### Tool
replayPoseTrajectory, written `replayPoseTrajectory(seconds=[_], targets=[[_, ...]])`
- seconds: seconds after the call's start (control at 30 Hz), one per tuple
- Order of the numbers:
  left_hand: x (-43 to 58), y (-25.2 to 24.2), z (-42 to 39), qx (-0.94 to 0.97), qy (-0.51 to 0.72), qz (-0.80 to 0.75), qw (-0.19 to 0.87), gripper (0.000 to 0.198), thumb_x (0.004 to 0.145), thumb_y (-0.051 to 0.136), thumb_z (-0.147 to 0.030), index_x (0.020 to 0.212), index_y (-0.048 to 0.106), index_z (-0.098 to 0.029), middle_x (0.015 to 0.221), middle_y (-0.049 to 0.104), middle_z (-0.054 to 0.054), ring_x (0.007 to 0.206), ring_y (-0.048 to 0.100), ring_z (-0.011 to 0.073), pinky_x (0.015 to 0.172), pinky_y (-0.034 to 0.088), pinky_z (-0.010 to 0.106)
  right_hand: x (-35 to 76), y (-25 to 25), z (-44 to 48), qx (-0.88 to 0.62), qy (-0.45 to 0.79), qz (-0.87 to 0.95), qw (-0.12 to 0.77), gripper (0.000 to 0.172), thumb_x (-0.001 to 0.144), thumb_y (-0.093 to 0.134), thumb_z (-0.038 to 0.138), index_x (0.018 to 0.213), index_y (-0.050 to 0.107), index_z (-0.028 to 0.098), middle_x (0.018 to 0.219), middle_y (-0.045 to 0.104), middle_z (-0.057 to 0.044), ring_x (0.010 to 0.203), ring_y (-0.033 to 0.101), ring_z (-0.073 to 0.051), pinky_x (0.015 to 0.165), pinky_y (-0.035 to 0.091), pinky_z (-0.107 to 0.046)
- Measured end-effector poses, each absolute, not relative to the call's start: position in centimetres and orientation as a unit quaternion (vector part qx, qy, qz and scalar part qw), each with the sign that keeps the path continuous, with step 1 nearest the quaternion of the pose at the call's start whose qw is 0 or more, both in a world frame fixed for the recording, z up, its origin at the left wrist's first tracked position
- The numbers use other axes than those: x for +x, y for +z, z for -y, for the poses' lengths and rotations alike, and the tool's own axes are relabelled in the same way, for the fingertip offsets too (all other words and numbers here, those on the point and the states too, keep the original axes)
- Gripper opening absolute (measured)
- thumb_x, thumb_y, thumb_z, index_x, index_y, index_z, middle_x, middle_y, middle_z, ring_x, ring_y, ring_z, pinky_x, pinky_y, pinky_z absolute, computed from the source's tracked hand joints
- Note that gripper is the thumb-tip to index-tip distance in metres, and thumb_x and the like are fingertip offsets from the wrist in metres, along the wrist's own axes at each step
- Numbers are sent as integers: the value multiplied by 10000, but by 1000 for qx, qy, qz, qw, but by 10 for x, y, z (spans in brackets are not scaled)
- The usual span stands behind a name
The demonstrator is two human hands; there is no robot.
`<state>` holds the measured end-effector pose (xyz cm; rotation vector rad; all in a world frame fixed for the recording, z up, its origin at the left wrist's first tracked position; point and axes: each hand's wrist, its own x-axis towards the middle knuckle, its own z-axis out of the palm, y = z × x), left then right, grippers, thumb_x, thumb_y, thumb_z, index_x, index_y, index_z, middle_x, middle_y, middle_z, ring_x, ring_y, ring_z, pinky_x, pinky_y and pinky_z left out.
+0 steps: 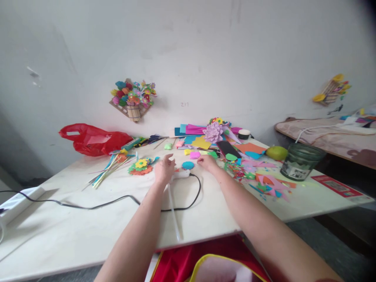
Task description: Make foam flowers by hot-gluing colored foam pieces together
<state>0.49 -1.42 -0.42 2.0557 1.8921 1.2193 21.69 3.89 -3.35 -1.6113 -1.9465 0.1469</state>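
Note:
My left hand (165, 168) is raised just above the table, its fingers bent but apart, and I see nothing in them. Beside it lies a white hot glue gun (181, 174), a clear glue stick (175, 215) sticking out of its back toward me. A blue scalloped foam disc (188, 165) rests between my two hands. My right hand (206, 162) is at the right of the disc, fingertips pinched together near a pink packet (194, 155); whatever they may hold is too small to make out. Left of my left hand are layered foam flowers (141, 166).
A black cord (102, 205) runs from the glue gun to a power strip (22, 203). Paper strips (107, 172) and a red bag (94, 139) lie left. Foam sheets, a phone (227, 150), scraps (272, 184) and a green glass jar (301, 162) are at right.

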Motion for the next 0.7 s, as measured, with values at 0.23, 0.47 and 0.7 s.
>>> replayPoseTrajectory(seconds=[0.23, 0.47, 0.7], targets=[[5, -4, 14, 665, 414, -620, 35, 303, 803, 470, -315, 1085, 556, -246, 764, 702, -16, 772, 626, 153, 668, 402, 244, 214, -31, -35, -607, 32, 754, 249, 224, 753, 534, 187, 886, 714, 202, 995, 676, -43, 912, 608, -195, 755, 438, -234], [5, -4, 14, 666, 419, -616, 33, 300, 803, 477, -313, 1085, 554, -247, 766, 702, -16, 779, 626, 149, 686, 403, 243, 217, -31, -35, -612, 45, 744, 263, 263, 774, 508, 186, 957, 694, 221, 1011, 673, -23, 932, 603, -181, 794, 440, -242], [4, -5, 14, 667, 411, -621, 32, 298, 805, 474, -316, 1085, 556, -252, 766, 700, -18, 739, 626, 143, 646, 400, 236, 218, -24, -30, -610, -2, 744, 272, 262, 794, 487, 267, 954, 694, 262, 971, 680, -11, 863, 604, -168, 708, 432, -228]])
